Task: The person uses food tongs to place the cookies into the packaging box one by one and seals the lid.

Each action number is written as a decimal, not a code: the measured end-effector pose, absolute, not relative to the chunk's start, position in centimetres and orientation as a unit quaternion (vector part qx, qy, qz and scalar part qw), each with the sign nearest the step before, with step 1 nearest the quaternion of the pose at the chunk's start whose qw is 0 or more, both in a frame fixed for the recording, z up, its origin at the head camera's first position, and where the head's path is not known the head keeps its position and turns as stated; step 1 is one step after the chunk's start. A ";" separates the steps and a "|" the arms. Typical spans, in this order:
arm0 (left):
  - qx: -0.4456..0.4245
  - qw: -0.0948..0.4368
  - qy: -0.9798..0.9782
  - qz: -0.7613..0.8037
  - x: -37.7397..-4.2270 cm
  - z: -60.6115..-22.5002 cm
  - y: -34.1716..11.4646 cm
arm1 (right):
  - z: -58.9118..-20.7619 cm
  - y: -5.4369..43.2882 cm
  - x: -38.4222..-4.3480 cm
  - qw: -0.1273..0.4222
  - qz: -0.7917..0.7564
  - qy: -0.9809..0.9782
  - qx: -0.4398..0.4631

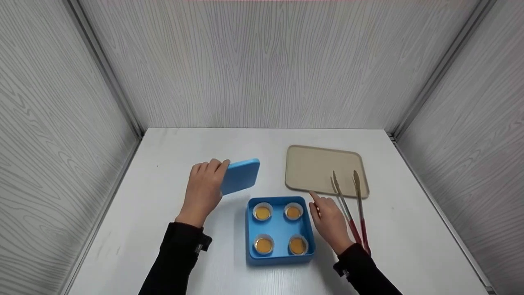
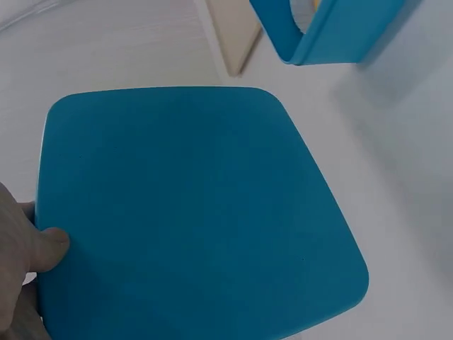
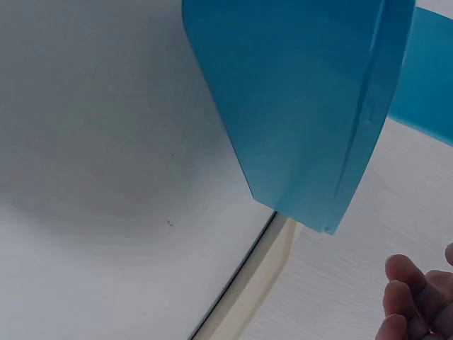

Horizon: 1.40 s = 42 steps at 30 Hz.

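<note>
My left hand point(image 1: 203, 190) grips a flat blue lid point(image 1: 240, 175) by its left edge and holds it tilted above the table, left of and behind a blue square box point(image 1: 280, 226). The thumb presses on the lid's broad face in the left wrist view. Inside the open box stand several small round cups point(image 1: 263, 212) with yellow-orange filling, spread toward its corners. Just right of the box, my right hand point(image 1: 328, 219) is held with its index finger pointing forward and nothing in it. The right wrist view shows its fingers point(image 3: 403, 297) apart from the box wall point(image 3: 297, 92).
Behind the box to the right lies a beige rectangular tray point(image 1: 315, 164). Metal tongs with red handles point(image 1: 363, 233) lie spread, their tips over the tray and their handles beside my right wrist. Grey wood-grain panels point(image 1: 262, 65) enclose the white table point(image 1: 184, 147) at the back and sides.
</note>
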State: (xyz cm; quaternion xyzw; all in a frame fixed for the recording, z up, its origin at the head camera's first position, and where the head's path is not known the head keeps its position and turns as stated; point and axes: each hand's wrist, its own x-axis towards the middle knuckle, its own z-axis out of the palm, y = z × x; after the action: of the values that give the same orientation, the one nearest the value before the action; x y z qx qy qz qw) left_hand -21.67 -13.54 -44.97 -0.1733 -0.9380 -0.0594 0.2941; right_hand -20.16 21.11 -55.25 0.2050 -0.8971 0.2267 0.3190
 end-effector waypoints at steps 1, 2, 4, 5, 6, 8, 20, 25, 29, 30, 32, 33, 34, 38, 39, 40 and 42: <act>-0.178 0.296 -0.936 -0.060 -21.6 -44.7 -13.3 | -55.2 20.9 -20.2 0.320 0.233 -0.893 0.215; -0.182 0.300 -0.935 -0.060 -21.5 -44.3 -13.0 | -55.1 20.7 -20.3 0.319 0.239 -0.890 0.223; -0.192 0.306 -0.931 -0.059 -21.3 -43.7 -12.5 | -54.8 20.3 -20.4 0.314 0.247 -0.886 0.233; -0.197 0.309 -0.929 -0.060 -21.2 -43.4 -12.3 | -54.6 20.1 -20.5 0.311 0.251 -0.885 0.237; -0.202 0.311 -0.927 -0.060 -21.1 -43.1 -12.1 | -54.4 19.9 -20.6 0.307 0.255 -0.885 0.240; -0.212 0.316 -0.923 -0.063 -20.8 -42.5 -11.6 | -54.0 19.6 -20.7 0.293 0.264 -0.886 0.245; -0.260 0.306 -0.909 -0.108 -19.1 -40.0 -9.0 | -52.0 18.3 -21.3 0.158 0.345 -0.892 0.244; -0.279 0.287 -0.906 -0.136 -18.6 -39.5 -8.3 | -51.6 17.9 -21.3 0.127 0.387 -0.881 0.242; -0.289 0.267 -0.906 -0.157 -18.4 -39.3 -8.0 | -51.6 17.8 -21.2 0.098 0.440 -0.860 0.238; -0.289 0.262 -0.906 -0.163 -18.3 -39.3 -7.9 | -51.5 17.8 -21.2 0.092 0.455 -0.854 0.235; -0.291 0.251 -0.906 -0.176 -18.3 -39.2 -7.9 | -51.6 17.8 -21.1 0.082 0.479 -0.844 0.228; -0.291 0.246 -0.906 -0.182 -18.3 -39.2 -7.8 | -51.6 17.9 -21.1 0.078 0.489 -0.839 0.225; -0.291 0.242 -0.906 -0.188 -18.3 -39.2 -7.8 | -51.5 17.9 -21.0 0.074 0.498 -0.836 0.220; -0.293 0.230 -0.905 -0.206 -18.4 -39.4 -7.9 | -51.5 18.1 -21.0 0.051 0.523 -0.828 0.195; -0.294 0.228 -0.904 -0.212 -18.4 -39.4 -7.9 | -51.5 18.1 -21.0 0.041 0.531 -0.825 0.190; -0.296 0.225 -0.903 -0.217 -18.4 -39.4 -7.9 | -51.5 18.2 -21.0 0.031 0.539 -0.821 0.185; -0.299 0.217 -0.901 -0.226 -18.5 -39.5 -7.9 | -51.5 18.4 -21.0 0.011 0.552 -0.815 0.178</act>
State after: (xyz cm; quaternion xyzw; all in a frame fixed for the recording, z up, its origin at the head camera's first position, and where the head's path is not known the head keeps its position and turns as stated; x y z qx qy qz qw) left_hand -18.50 -7.92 -39.53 -0.2991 -0.9012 -0.2263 0.2174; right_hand -20.98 18.42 -51.54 0.1777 -0.8149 0.5516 0.0113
